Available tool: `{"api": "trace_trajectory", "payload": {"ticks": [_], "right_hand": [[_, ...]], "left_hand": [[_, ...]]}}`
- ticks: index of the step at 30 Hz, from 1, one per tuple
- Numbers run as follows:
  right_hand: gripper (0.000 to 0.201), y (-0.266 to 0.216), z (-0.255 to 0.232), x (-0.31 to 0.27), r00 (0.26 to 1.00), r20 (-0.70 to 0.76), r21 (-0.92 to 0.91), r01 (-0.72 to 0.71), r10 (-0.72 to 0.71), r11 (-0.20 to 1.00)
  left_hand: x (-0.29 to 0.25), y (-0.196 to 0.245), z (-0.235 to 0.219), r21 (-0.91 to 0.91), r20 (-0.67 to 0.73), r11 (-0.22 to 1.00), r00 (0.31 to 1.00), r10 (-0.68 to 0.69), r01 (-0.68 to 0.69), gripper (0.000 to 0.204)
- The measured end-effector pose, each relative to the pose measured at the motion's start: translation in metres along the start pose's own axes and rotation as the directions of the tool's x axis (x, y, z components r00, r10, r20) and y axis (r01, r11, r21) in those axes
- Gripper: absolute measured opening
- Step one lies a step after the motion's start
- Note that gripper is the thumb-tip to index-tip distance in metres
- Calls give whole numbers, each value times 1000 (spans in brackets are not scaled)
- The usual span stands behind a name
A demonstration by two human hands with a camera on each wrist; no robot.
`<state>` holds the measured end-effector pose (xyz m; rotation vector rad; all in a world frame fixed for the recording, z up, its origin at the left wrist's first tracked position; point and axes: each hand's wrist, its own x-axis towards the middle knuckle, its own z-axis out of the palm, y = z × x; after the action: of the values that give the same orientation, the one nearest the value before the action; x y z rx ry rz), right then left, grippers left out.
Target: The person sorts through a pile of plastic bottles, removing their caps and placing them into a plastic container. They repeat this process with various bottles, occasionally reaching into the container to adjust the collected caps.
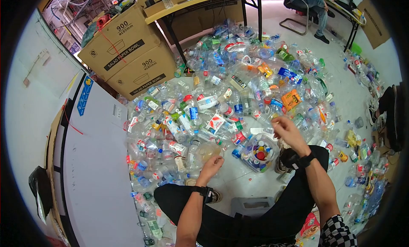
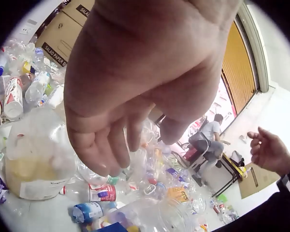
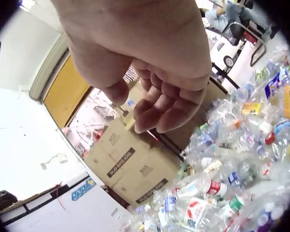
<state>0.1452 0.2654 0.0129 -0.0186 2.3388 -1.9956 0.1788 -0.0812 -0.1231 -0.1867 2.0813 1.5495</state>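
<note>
Beside a translucent jug (image 2: 36, 154) with some yellowish liquid in its bottom, my left hand (image 1: 211, 167) hangs with loosely bent fingers. Nothing shows between those fingers (image 2: 99, 154) in the left wrist view. My right hand (image 1: 290, 135) is raised just beyond a clear plastic tub (image 1: 254, 166), its fingers loosely curled and nothing visible in them. Bottle caps (image 1: 260, 153) of many colours lie in the tub, which stands on the floor between my legs. In the right wrist view the right fingers (image 3: 171, 113) hang in the air above the bottles.
Empty plastic bottles (image 1: 204, 106) cover the floor ahead, with more along the right wall. Stacked cartons (image 1: 136, 55) and a white panel (image 1: 100, 149) stand at the left. A table (image 1: 196, 6) is at the back. Another person (image 1: 317, 8) sits at the far right.
</note>
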Motion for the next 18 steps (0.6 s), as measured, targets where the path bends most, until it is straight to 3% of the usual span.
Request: {"api": "trace_trajectory", "payload": {"ticks": [2,4,6,8,10,13,14,16,18], "right_hand": [[28,-26,-23,-15,995,-100,20,-2,4,1000],[28,-52,-47,-41,973,-218,103,100,-75,990],[27,-65,-75,-72,921,-380,158,155,-85,975],[28,-56,-110,-105,826,-558,136,193,-86,972],[28,-26,-146,-139,757,-642,147,275,-120,950],[27,31,-175,-198,624,-780,86,53,34,995],[26,58,-181,-220,633,-768,137,14,97,990],[29,116,-179,-261,526,-805,182,-223,275,958],[29,174,-172,-301,507,-762,203,-405,403,892]], "left_hand": [[-1,2,4,87,6,995,999,48,-48,46],[-4,14,10,235,7,970,998,58,-58,49],[-1,9,15,268,26,958,995,97,-101,51],[2,3,19,299,52,943,989,136,-146,52],[4,-4,21,409,82,898,986,142,-164,53],[3,-17,18,392,142,900,979,146,-191,50],[6,-21,17,386,182,899,973,145,-206,49],[2,-21,16,340,163,937,986,30,-85,47],[-7,-4,18,419,177,900,983,47,-118,46]]}}
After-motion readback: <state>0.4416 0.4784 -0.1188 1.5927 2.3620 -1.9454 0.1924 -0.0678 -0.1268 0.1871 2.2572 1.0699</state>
